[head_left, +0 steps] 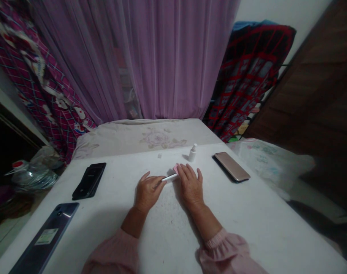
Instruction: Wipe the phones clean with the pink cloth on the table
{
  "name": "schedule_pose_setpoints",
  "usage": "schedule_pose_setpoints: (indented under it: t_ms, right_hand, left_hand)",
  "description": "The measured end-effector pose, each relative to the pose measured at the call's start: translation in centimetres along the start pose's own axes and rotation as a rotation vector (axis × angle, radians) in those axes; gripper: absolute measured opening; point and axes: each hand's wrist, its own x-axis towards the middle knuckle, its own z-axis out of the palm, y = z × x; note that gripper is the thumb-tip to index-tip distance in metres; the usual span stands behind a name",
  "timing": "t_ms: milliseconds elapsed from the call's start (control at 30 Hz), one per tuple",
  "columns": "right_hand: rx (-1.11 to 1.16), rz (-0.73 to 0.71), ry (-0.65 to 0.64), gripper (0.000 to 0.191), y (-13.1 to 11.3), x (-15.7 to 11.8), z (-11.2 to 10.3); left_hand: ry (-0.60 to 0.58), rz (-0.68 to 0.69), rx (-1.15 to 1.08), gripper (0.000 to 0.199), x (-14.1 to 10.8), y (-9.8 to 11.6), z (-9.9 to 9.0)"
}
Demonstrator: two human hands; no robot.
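Observation:
Between my hands is a slim, pale-edged phone (170,177), seen almost edge-on and tilted just above the white table. My left hand (148,192) grips its left end between thumb and fingers. At its right end, my right hand (191,187) is closed over a small pink cloth (176,168) and presses it against the phone. Most of the phone's faces and part of the cloth are hidden by my fingers. Just beyond my right hand stands a small white spray bottle (192,153), upright.
A gold phone (233,166) lies on a dark one at the right. Stacked black phones (89,180) and a dark blue phone (46,238) with a sticker lie at the left. A small pale square (159,156) lies past my hands. Purple curtains (173,61) hang behind the table (236,224).

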Motion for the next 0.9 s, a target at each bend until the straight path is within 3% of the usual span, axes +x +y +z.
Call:
schedule_pose_setpoints:
  t_ms: [167,333,633,733,900]
  right_hand:
    - [0.006,0.016,0.023,0.044,-1.8,-0.2,0.1]
    - [0.056,-0.140,-0.012,0.044,-4.2,-0.6,0.3]
    - [-0.104,0.100,0.010,0.050,-0.1,-0.5,0.2]
    - [-0.073,0.086,0.022,0.050,-1.0,-0.7,0.1]
    - [0.007,-0.055,0.018,0.048,-3.5,-1.1,0.4]
  left_hand:
    - [0.051,0.045,0.011,0.018,-0.2,-0.4,0.3]
    - [0.059,0.074,0.020,0.021,-0.1,-0.6,0.3]
    - [0.070,0.063,0.012,0.021,-0.2,-0.8,0.4]
    - [0.083,0.058,0.022,0.021,-0.1,-0.7,0.5]
    - [0.091,0.060,0.034,0.020,0.2,-0.5,0.4]
